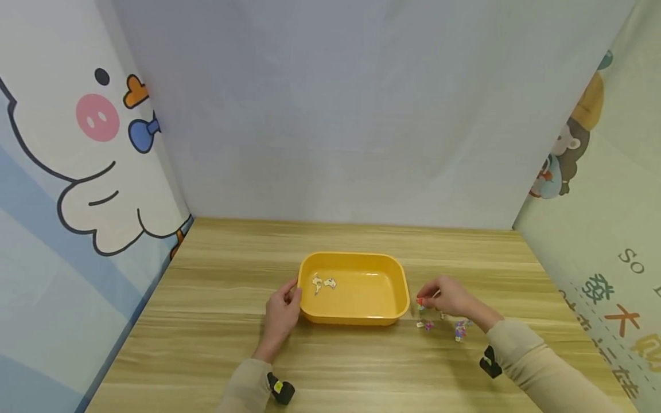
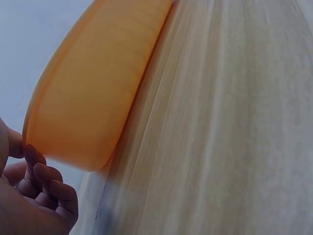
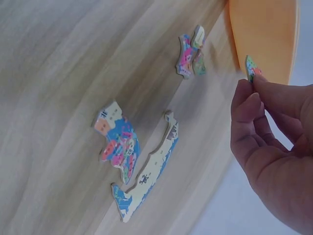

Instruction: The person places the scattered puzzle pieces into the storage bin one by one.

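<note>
Both my forearms (image 1: 537,358) reached forward over the table (image 1: 361,373), slanting inward. Loose pieces (image 1: 460,331) lay by my right hand (image 1: 448,297), whose thumb and fingers pinched a coloured piece (image 3: 250,67) just beside the right end of the tray (image 1: 356,320). My left hand (image 1: 282,312) gripped its left rim, fingers curled. Inside, two pale pieces (image 1: 329,283) lay toward the left.

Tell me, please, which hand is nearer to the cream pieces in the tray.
Left: the left hand holds the tray just left of the cream pieces; the right hand is beyond the tray's right end.
</note>
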`<state>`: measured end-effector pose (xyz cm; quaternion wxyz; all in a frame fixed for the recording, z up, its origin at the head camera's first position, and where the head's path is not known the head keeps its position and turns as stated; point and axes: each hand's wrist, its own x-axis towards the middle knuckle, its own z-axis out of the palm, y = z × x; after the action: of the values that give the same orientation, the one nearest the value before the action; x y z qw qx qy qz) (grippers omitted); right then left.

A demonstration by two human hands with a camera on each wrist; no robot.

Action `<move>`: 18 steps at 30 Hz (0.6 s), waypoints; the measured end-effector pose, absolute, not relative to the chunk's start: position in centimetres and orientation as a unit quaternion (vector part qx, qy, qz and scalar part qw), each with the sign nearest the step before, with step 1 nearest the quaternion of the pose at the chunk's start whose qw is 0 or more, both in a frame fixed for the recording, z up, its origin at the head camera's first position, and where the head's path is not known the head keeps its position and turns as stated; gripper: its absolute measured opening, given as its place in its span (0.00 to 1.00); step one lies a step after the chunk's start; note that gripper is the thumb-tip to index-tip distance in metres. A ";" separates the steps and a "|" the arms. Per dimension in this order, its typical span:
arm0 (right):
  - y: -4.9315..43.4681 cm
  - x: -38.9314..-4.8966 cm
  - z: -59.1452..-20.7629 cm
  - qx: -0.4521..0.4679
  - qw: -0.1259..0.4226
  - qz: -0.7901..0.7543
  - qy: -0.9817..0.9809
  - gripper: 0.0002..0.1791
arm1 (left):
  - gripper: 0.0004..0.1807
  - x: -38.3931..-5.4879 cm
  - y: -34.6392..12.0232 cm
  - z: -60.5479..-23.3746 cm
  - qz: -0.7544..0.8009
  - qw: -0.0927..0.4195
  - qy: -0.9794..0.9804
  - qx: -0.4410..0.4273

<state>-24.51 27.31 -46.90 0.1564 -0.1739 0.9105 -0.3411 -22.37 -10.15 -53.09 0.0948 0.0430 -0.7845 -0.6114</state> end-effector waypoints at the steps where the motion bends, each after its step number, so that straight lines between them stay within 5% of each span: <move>1: 27.3 -24.6 -46.8 -0.173 0.157 -0.343 0.910 0.07 | 0.18 -22.4 -10.2 -53.1 -0.611 0.095 -0.785 0.041; 18: 27.7 -25.2 -45.6 -0.160 0.158 -0.346 0.911 0.08 | 0.18 -22.4 -10.1 -52.9 -0.609 0.097 -0.786 0.042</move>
<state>-25.16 27.73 -45.64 0.1579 -0.1596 0.9109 -0.3462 -22.39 -10.10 -52.94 0.0967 0.0421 -0.7861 -0.6091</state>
